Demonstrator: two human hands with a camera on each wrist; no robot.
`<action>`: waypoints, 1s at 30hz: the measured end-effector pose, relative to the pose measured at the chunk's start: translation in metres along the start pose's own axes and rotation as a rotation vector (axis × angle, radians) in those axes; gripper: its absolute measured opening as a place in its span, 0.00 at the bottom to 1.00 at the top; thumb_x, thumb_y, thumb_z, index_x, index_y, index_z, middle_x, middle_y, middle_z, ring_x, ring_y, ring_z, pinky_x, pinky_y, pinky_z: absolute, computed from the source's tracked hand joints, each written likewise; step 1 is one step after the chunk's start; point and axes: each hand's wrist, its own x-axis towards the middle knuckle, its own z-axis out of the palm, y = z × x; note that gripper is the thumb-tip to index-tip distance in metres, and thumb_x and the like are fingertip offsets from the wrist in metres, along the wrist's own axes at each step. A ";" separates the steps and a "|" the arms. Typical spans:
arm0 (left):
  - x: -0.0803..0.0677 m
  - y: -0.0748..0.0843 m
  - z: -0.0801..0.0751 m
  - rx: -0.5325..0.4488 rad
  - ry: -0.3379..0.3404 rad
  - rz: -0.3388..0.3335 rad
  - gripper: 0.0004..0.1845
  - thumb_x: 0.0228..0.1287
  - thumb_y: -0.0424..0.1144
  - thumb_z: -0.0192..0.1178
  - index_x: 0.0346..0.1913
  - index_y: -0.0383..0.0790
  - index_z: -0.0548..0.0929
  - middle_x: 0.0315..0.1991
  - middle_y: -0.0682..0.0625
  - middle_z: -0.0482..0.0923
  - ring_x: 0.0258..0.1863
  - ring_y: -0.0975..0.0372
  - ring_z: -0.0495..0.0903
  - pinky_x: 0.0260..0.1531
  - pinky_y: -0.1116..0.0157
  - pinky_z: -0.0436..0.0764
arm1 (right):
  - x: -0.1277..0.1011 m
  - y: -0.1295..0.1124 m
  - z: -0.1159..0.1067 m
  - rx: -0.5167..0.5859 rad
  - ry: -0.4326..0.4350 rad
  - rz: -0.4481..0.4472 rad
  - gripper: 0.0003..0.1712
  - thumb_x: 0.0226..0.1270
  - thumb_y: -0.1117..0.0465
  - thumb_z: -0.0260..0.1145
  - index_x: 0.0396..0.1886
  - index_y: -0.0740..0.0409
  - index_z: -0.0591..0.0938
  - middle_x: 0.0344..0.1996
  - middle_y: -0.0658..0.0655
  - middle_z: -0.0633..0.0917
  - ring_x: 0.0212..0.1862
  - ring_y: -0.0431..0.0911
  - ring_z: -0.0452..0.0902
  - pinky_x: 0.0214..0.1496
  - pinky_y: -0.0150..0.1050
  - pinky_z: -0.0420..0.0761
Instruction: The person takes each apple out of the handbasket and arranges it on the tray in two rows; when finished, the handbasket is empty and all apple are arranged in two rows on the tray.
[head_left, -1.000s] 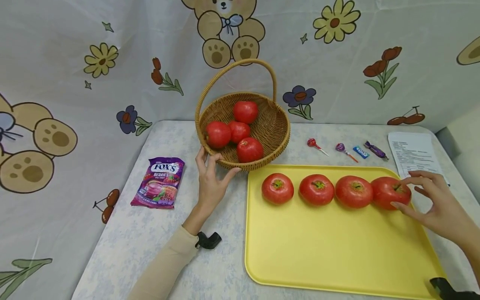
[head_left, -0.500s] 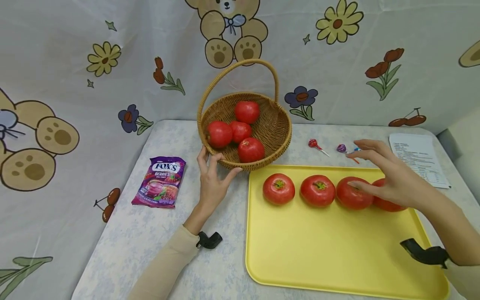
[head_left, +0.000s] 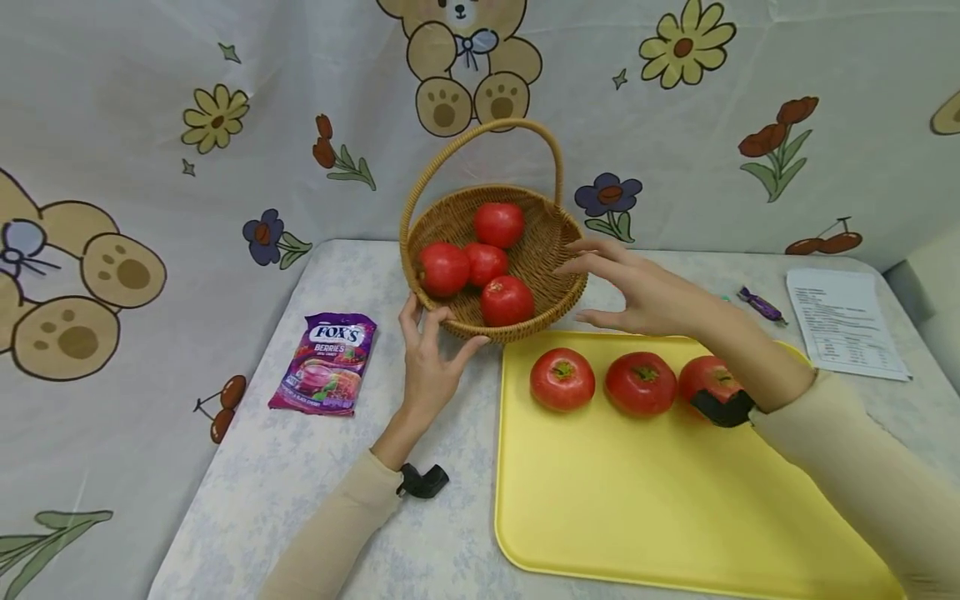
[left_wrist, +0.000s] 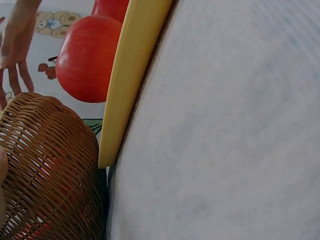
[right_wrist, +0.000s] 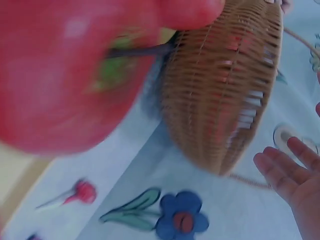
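A wicker basket (head_left: 551,250) with a hoop handle stands at the back of the table and holds several red tomatoes (head_left: 507,300). My left hand (head_left: 438,333) rests against its near left rim, fingers straight and thumb along the weave. My right hand (head_left: 600,287) hovers with spread fingers by the basket's right rim and holds nothing. On the yellow tray (head_left: 637,500), three tomatoes (head_left: 562,379) show in a row; my right forearm covers the tray's far right. The left wrist view shows the basket's wall (left_wrist: 50,170) beside the tray edge (left_wrist: 130,75).
A purple candy bag (head_left: 326,362) lies left of my left hand. A wrapped purple sweet (head_left: 761,304) and a printed sheet (head_left: 843,321) lie at the back right. A patterned cloth (head_left: 150,125) hangs behind the table.
My right hand has left the rightmost tomato on the tray and swept left and back to the basket's right rim. The left hand has stayed on the basket.
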 end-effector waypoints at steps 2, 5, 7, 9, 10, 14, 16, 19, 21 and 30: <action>0.000 0.000 0.000 0.001 0.000 0.000 0.28 0.54 0.50 0.72 0.49 0.39 0.72 0.71 0.30 0.49 0.73 0.43 0.55 0.58 0.46 0.74 | 0.016 0.000 0.004 0.005 -0.019 -0.037 0.31 0.58 0.59 0.75 0.62 0.50 0.75 0.65 0.60 0.69 0.63 0.55 0.70 0.56 0.53 0.78; 0.001 0.000 0.001 0.005 0.001 0.001 0.28 0.54 0.51 0.72 0.50 0.39 0.71 0.71 0.30 0.49 0.73 0.44 0.55 0.58 0.46 0.74 | 0.040 0.002 0.011 0.024 -0.059 -0.047 0.30 0.60 0.57 0.74 0.61 0.50 0.75 0.63 0.60 0.70 0.62 0.55 0.70 0.59 0.54 0.76; 0.001 -0.001 0.001 0.010 0.002 0.000 0.28 0.54 0.51 0.72 0.49 0.39 0.71 0.71 0.30 0.49 0.73 0.45 0.55 0.58 0.46 0.74 | 0.055 0.005 0.017 0.037 -0.098 -0.032 0.29 0.61 0.55 0.74 0.61 0.49 0.75 0.62 0.59 0.71 0.61 0.55 0.71 0.59 0.54 0.76; 0.001 -0.001 0.000 0.013 0.000 0.001 0.28 0.55 0.52 0.72 0.49 0.39 0.71 0.71 0.30 0.49 0.73 0.44 0.55 0.59 0.46 0.74 | 0.069 0.009 0.024 0.047 -0.150 -0.009 0.28 0.61 0.53 0.73 0.61 0.47 0.75 0.61 0.59 0.71 0.60 0.54 0.72 0.59 0.53 0.75; 0.001 -0.001 0.000 0.013 -0.003 0.000 0.28 0.55 0.52 0.71 0.49 0.40 0.71 0.71 0.31 0.49 0.73 0.44 0.55 0.59 0.46 0.74 | 0.076 0.011 0.027 0.050 -0.180 0.003 0.29 0.61 0.52 0.73 0.61 0.47 0.75 0.61 0.59 0.71 0.60 0.55 0.73 0.59 0.53 0.75; 0.001 -0.002 0.000 0.005 -0.008 0.004 0.28 0.55 0.51 0.72 0.49 0.40 0.71 0.72 0.31 0.48 0.73 0.43 0.54 0.59 0.47 0.74 | 0.096 0.019 0.041 0.069 -0.301 0.046 0.31 0.61 0.51 0.73 0.62 0.48 0.75 0.61 0.62 0.71 0.59 0.57 0.73 0.61 0.53 0.73; 0.001 -0.002 0.001 -0.001 -0.008 0.005 0.28 0.54 0.51 0.72 0.49 0.40 0.71 0.72 0.32 0.48 0.73 0.44 0.54 0.59 0.47 0.74 | 0.103 0.021 0.047 0.074 -0.348 0.070 0.32 0.60 0.51 0.74 0.63 0.49 0.75 0.59 0.63 0.71 0.57 0.57 0.74 0.60 0.53 0.72; 0.001 -0.001 0.000 0.002 -0.005 0.008 0.28 0.54 0.51 0.72 0.49 0.40 0.71 0.72 0.32 0.48 0.73 0.44 0.55 0.58 0.47 0.75 | 0.111 0.023 0.054 0.068 -0.410 0.107 0.32 0.59 0.51 0.75 0.63 0.47 0.75 0.56 0.63 0.71 0.56 0.55 0.73 0.60 0.53 0.72; 0.001 -0.002 0.000 0.012 -0.006 0.005 0.28 0.54 0.52 0.71 0.49 0.40 0.71 0.72 0.32 0.48 0.73 0.45 0.55 0.58 0.47 0.75 | 0.114 0.024 0.059 0.059 -0.440 0.129 0.33 0.58 0.51 0.75 0.63 0.45 0.75 0.55 0.63 0.71 0.57 0.55 0.73 0.62 0.53 0.72; 0.000 -0.002 0.000 0.037 -0.014 -0.002 0.29 0.55 0.55 0.70 0.49 0.40 0.71 0.72 0.32 0.48 0.73 0.47 0.54 0.57 0.47 0.76 | 0.117 0.028 0.078 0.004 -0.519 0.130 0.35 0.60 0.50 0.73 0.66 0.49 0.74 0.59 0.68 0.70 0.61 0.59 0.71 0.64 0.55 0.71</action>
